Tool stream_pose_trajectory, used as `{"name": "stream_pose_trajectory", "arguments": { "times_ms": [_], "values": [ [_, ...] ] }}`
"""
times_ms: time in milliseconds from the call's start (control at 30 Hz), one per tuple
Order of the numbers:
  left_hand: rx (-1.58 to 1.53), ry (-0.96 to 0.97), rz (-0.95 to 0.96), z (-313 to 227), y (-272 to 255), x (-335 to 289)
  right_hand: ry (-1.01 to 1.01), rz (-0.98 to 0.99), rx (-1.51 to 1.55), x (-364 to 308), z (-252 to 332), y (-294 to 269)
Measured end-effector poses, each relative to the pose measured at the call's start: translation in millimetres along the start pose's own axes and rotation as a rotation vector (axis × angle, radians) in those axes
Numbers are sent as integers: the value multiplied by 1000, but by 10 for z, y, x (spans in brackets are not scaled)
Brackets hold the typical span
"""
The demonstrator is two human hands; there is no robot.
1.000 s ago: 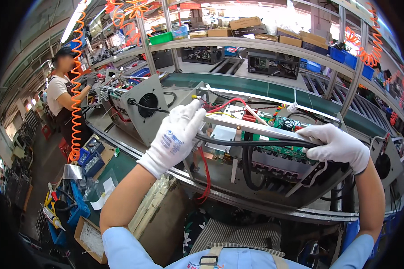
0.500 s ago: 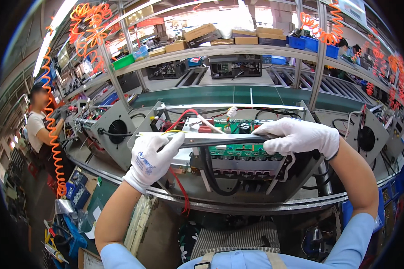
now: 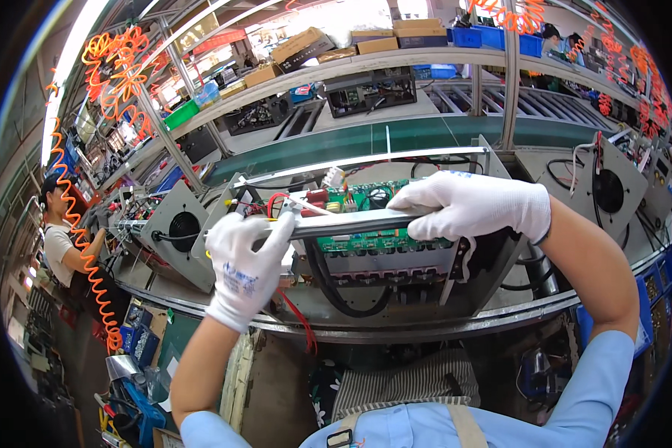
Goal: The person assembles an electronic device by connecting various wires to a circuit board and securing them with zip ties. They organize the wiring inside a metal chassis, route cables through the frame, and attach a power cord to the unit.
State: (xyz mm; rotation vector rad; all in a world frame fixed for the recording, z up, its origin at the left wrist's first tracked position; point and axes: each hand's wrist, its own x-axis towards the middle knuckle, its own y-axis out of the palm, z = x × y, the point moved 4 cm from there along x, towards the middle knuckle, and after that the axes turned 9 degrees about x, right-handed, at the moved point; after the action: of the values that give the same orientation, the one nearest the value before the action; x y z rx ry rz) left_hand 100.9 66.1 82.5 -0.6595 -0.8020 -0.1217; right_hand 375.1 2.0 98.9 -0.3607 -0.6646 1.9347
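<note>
"While you hold the long metal bar (image 3: 347, 218) over the near side of the grey chassis (image 3: 500, 269), what's changed in the head view?"

"Your left hand (image 3: 243, 272) mostly: half a second ago the bar's left end showed above your glove; now it's hidden. Your two hands look closer together too, and your left fingers blur."

"Finger state?"

"On your right hand (image 3: 481, 205), fingers above and thumb below, pinching the bar along with the black cable (image 3: 347, 229). On your left, thumb up, spread from the curled fingers; whether they press on the bar, can't tell."

"So where's your bar?"

"Between your hands, nearer you than most of the green circuit board (image 3: 384, 244). White connector (image 3: 334, 178) on the far side, red wires (image 3: 306, 328) hanging near left, below your left hand."

"Meaning?"

"Probably a left-hand grip adjustment. You haven't let go of the bar; your right seems to be steadying it."
</note>
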Motion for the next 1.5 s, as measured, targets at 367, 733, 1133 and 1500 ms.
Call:
{"name": "stream_pose_trajectory", "arguments": {
  "times_ms": [367,733,1133,1500],
  "values": [
    [-2749,-902,99,-1589,462,413,-44,-3,-7,-73,-94,-35],
    [-2419,-1120,67,-1313,599,411,-53,-561,-799,-743,270,158],
    [-2305,-1256,-11,-1269,566,285,1387,-986,-644,-4713,-1916,166],
    [-2334,-1267,46,-1318,588,378,1296,-1093,-519,-4911,-2137,263]
  ]
}}
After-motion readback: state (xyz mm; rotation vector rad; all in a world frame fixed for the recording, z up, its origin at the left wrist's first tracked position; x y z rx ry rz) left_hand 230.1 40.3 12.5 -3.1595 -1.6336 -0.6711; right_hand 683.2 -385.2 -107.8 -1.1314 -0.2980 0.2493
